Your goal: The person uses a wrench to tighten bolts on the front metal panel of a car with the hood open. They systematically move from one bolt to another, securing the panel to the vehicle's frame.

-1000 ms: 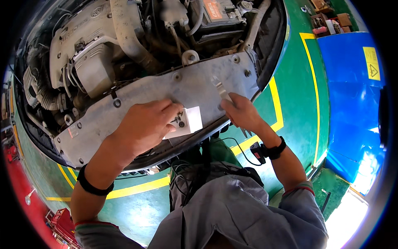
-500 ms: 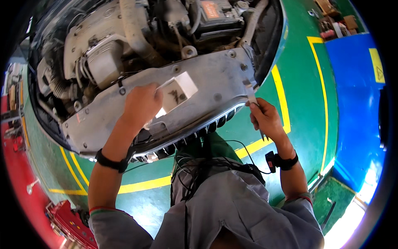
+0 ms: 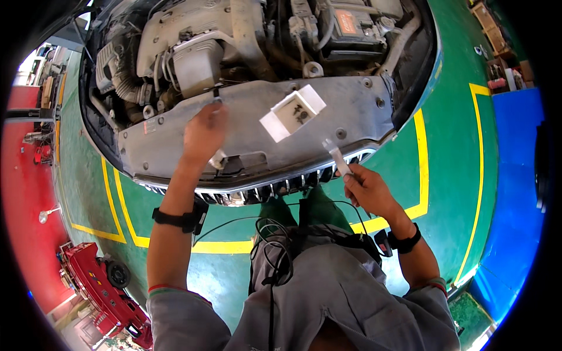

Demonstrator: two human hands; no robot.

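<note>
My left hand [image 3: 206,130] is over the grey plastic panel [image 3: 175,153] along the front of an open engine bay, its fingers smeared by motion. A pale, unclear object [image 3: 218,159] lies just below it. My right hand [image 3: 366,190] grips a flat metal pry tool [image 3: 336,153] at the panel's front edge, tip pointing up and left. A small open white box [image 3: 313,96] sits on the panel between my hands, with black plastic clips [image 3: 301,114] inside.
Above the panel lie the engine cover [image 3: 170,29], hoses and a battery [image 3: 351,41]. The grille [image 3: 275,190] runs along the car's front. A red toy car [image 3: 99,286] stands at lower left on the green floor, boxes [image 3: 497,41] at upper right, and a blue surface [image 3: 515,175] at the right.
The white box is now away from my left hand, resting on the panel. That hand has moved up and left of it. My right hand has moved down with the tool.
</note>
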